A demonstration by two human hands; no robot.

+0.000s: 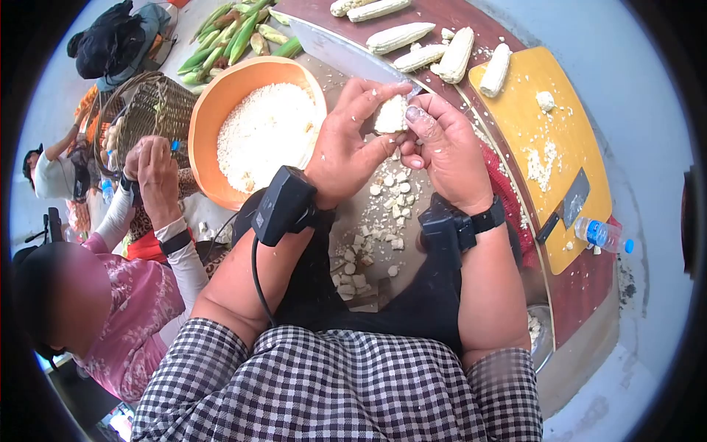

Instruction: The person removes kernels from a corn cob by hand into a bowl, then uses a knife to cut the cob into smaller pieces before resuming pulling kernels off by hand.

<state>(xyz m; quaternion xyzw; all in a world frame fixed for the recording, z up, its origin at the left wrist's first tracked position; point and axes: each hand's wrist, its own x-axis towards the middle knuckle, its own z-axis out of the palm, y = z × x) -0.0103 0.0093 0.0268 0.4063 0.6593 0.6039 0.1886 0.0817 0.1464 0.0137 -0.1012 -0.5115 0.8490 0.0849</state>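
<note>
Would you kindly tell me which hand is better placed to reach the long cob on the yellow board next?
Probably the right hand: it is nearer the long cob on the yellow board, while the left hand holds the corn piece.

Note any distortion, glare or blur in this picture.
In the head view, fisheye bending curves the red table and darkens the corners; bright light washes out the kernels in the orange basin; left hand and right hand look fairly sharp, while a blurred patch covers the co-worker's face.
</note>
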